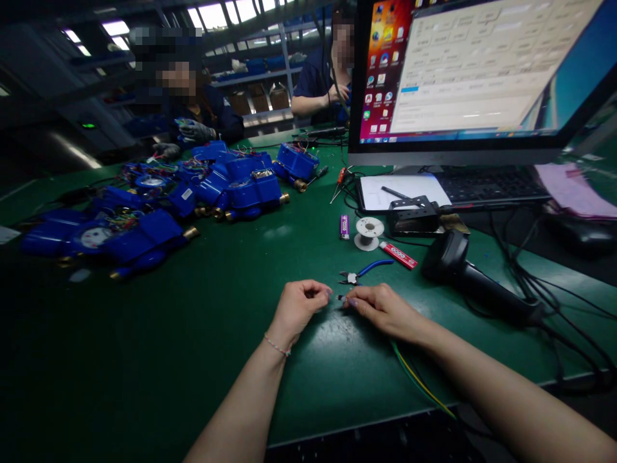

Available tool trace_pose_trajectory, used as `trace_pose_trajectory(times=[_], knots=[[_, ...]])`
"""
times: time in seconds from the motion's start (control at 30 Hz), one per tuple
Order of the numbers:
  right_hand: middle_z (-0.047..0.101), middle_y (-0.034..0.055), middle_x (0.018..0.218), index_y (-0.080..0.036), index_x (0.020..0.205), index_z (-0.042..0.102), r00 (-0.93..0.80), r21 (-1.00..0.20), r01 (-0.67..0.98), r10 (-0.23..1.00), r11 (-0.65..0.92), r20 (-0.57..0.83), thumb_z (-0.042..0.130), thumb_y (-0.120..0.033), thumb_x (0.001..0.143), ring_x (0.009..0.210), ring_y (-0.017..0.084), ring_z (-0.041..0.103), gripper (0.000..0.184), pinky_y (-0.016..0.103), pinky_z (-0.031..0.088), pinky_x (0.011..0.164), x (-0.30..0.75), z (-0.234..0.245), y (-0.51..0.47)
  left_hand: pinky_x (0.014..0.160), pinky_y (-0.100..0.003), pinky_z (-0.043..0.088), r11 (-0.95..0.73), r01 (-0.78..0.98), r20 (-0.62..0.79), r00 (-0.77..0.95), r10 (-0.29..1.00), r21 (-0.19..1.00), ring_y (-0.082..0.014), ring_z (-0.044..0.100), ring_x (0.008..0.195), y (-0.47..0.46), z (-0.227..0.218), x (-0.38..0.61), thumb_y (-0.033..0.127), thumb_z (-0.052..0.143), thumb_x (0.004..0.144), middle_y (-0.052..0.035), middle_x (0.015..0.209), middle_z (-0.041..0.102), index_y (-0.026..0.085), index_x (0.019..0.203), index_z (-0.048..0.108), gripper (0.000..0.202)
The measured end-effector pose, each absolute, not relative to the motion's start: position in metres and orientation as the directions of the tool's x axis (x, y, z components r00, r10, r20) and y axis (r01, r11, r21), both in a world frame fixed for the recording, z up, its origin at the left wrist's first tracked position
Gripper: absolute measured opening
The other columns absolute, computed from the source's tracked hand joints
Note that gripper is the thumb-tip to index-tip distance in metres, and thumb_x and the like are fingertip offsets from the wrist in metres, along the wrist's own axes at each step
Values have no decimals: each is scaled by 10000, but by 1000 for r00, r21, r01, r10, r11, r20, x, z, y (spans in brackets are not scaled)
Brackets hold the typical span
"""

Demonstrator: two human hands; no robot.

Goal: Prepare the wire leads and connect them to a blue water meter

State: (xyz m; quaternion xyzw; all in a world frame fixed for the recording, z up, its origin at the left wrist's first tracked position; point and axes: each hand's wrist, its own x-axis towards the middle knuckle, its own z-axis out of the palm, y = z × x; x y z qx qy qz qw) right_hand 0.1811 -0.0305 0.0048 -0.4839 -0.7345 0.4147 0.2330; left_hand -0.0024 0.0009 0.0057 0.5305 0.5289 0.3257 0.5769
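Note:
Over the green table, my right hand [383, 310] is closed in a pinch around a cable end [342, 298], whose small dark and pale tip sticks out to the left. Green and yellow wires [418, 378] run from beneath that hand toward the table's front edge. Facing it, my left hand [299, 307] has thumb and forefinger pressed together close to the tip; whatever lies between them is too small to make out. Just beyond both hands lie blue-handled side cutters [354, 278], their jaws pointing left.
Behind the cutters are a white solder spool [369, 233], a purple lighter [344, 227] and a red box [398, 254]. A barcode scanner [475, 276] with cables lies right, below a monitor [463, 77]. Blue meters [241, 180] pile up left. Two people sit opposite.

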Motion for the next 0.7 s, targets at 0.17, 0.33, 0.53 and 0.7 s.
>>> trace_pose_trajectory(times=[0.17,0.33,0.53,0.7], knots=[[616,27,773,-149,881,612,-429,-869,468,901,164,-61,382,-277,866,706,142,543,264,254,367,653,183,3,-29,624,-216,360,287,100,-304,360,882,953,-112,508,647,0,6,-5,287,677,583,-35,675,622,118,685,662,198],[613,29,777,-149,876,614,-437,-887,436,898,156,-57,387,-284,862,720,147,544,264,255,369,656,183,4,-29,626,-209,349,349,44,-336,406,850,936,-95,493,628,1,6,-8,270,715,564,-24,667,613,116,694,661,208],[604,45,777,-131,841,611,-439,-949,306,896,79,-66,424,-334,834,721,154,520,276,265,364,660,184,0,-28,664,-208,367,300,26,-280,442,852,954,-101,512,670,0,6,-7,264,705,616,-23,686,613,123,699,669,168],[414,-35,534,-119,794,587,-445,-981,184,885,-59,-137,466,-476,799,494,88,333,377,224,241,486,185,0,-26,676,-210,381,72,83,-102,466,879,994,-109,533,717,0,6,-7,270,674,695,-25,750,624,161,766,690,132]])
